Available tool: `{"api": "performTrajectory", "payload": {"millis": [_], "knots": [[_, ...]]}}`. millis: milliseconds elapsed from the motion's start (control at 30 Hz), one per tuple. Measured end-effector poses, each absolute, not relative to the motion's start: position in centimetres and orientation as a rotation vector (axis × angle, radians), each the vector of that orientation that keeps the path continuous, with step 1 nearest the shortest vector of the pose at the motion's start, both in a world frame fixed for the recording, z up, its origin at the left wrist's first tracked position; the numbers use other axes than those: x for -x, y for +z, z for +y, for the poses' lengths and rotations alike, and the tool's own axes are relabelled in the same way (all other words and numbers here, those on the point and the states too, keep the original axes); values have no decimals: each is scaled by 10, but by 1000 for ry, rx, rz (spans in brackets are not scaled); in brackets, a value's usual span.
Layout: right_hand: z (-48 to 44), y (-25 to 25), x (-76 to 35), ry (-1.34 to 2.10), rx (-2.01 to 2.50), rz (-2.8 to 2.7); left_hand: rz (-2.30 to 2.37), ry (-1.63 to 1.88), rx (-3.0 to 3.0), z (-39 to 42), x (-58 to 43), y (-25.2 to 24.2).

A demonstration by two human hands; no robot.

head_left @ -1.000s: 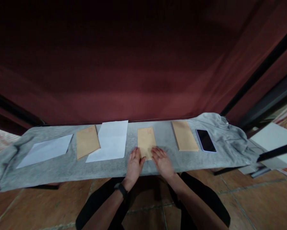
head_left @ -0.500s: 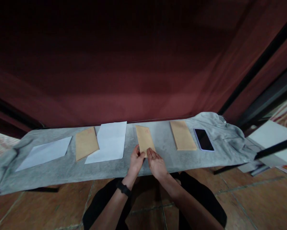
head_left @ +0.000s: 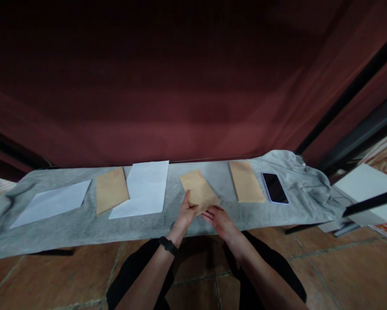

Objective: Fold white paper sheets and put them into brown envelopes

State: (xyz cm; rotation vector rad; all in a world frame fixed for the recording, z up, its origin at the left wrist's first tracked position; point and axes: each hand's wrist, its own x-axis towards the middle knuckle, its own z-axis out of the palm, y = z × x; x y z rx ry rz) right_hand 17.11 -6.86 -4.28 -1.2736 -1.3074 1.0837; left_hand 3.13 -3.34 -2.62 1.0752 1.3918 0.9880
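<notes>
fingers (head_left: 187, 200) of the left hand (head_left: 184, 217) are pinching the near corner of the tan envelope (head_left: 198, 188), thumb on top. the right hand (head_left: 221, 219) is resting its fingers, held together, at the near edge, grip unclear. the envelope is lying skewed left of the phone (head_left: 275, 188), with a second envelope (head_left: 246, 181) between them. this is looking like the start of a lift, which is calling for a surer two-handed hold. further left of the phone, bare grey cloth (head_left: 172, 189) is leaving room before the white sheet (head_left: 142, 193).

Makeshift indoor work spot: a narrow grey felt-covered table (head_left: 83, 228) stands before a dark red fabric backdrop (head_left: 180, 107) on terracotta floor tiles (head_left: 51, 280).
</notes>
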Motion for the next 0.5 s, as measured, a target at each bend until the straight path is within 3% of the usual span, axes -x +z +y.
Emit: {"api": "performTrajectory", "payload": {"millis": [100, 200, 300, 400, 500], "knots": [[-67, -31, -196, 1261, 1466, -1401, 1401, 898, -1148, -25, -12, -27], [-66, -20, -210, 871, 1660, -1606, 1519, 750, -1325, -23, 7, -24], [-73, -21, -202, 484, 1549, -1916, 1789, 644, -1722, -27, 12, -21], [-84, -35, -185, 255, 1473, -2183, 1927, 660, -2157, -19, -1, -22], [-92, -48, -175, 135, 1491, -2253, 1768, 599, -2398, 12, -22, -27]]}}
